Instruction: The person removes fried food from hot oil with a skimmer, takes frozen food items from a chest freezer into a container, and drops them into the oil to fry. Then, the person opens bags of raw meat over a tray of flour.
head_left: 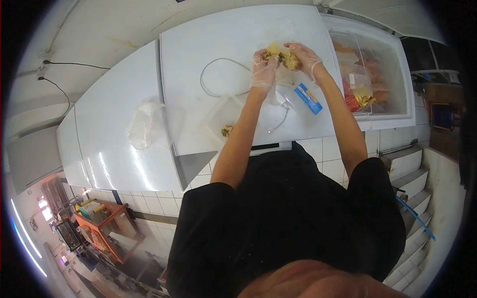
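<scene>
Counter (184, 47) bears cable (201, 78) and box (308, 98) near left hand (264, 69) and right hand (307, 57) clasping food (291, 62).

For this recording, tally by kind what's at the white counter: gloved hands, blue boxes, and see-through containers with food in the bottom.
Left hand and right hand, gloved, at the yellowish food: 2
Blue box: 1
See-through container: 1
Total: 4
</scene>
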### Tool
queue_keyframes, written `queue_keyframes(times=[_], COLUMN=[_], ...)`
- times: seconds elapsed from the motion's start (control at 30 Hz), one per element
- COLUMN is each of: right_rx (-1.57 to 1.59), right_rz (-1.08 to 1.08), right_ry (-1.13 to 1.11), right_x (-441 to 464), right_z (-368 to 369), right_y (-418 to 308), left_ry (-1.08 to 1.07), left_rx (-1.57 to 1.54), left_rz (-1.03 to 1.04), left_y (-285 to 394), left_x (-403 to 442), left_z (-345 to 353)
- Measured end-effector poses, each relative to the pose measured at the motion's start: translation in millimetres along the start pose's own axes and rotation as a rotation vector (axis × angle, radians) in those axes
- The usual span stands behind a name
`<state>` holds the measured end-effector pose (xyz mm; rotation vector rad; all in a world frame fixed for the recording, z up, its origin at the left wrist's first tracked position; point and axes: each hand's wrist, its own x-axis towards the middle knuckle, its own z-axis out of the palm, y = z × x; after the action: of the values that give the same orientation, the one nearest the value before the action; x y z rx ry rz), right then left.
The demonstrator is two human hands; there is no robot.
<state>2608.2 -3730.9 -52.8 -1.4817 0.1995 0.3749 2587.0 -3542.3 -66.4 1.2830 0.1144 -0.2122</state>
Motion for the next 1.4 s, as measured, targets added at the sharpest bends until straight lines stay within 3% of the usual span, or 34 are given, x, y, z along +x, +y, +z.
queue_keyframes(times=[0.1,0.2,0.3,0.4,0.47,0.5,0.53,0.6,0.67,0.73,0.8,0.87,0.97,1.07,1.17,1.23,1.37,1.4], right_rx=[-0.167,-0.363,-0.512,-0.88,-1.017,-1.079,-0.962,-0.733,-0.673,-0.604,-0.482,-0.397,-0.313,-0.135,-0.131,-0.166,0.005,0.02], right_rz=[-0.152,-0.448,-0.411,-0.672,-0.902,-1.01,-0.944,-0.803,-0.707,-0.543,-0.274,-0.059,0.126,0.239,0.252,0.208,0.347,0.415], right_ry=[-0.094,-0.089,0.002,0.138,0.263,0.333,0.281,0.189,0.04,-0.099,-0.179,-0.225,-0.351,-0.435,-0.35,-0.253,-0.257,-0.282], right_x=[-12.7,-19.8,-32.4,-53.8,-64.1,-72.6,-86.8,-111.6,-119.3,-122.4,-119.0,-109.3,-90.4,-88.9,-101.7,-102.2,-115.9,-115.8], right_z=[1.6,-9.2,-3.2,15.8,33.9,41.7,53.0,82.7,106.5,129.3,157.2,179.1,194.9,208.9,229.7,241.4,236.9,233.1], right_y=[-5.5,-15.6,-36.1,-55.7,-70.0,-71.0,-68.3,-62.1,-31.8,11.2,38.8,53.9,78.2,80.0,86.0,98.4,88.2,88.2], left_ry=[0.089,0.001,0.034,0.1,0.075,0.076,0.078,0.101,0.15,0.179,0.395,0.502,0.56,0.416,0.319,0.418,0.497,0.399], left_rx=[-0.477,-0.697,-0.651,-0.716,-0.398,-0.351,-0.305,-0.464,-0.016,0.347,0.671,0.991,1.167,0.814,0.989,0.963,1.009,1.056], left_rz=[-0.125,-0.044,0.0,-0.008,0.406,0.423,0.44,0.137,0.181,0.09,-0.073,0.029,0.156,0.408,0.466,0.502,0.551,0.449], left_y=[-22.4,-9.0,4.2,14.0,10.4,7.7,11.8,61.3,47.6,16.5,-11.1,-22.1,-23.9,-30.2,-41.1,-72.6,-79.6,-83.9], left_x=[13.7,9.7,-2.7,3.0,-3.4,-11.5,-23.0,-81.4,-121.6,-154.3,-170.9,-189.8,-201.7,-196.7,-193.9,-189.8,-188.2,-191.1], left_z=[8.8,22.3,40.2,52.7,51.0,46.7,42.3,12.2,-39.6,-104.6,-155.9,-191.3,-207.4,-197.1,-175.8,-174.6,-167.2,-171.4])
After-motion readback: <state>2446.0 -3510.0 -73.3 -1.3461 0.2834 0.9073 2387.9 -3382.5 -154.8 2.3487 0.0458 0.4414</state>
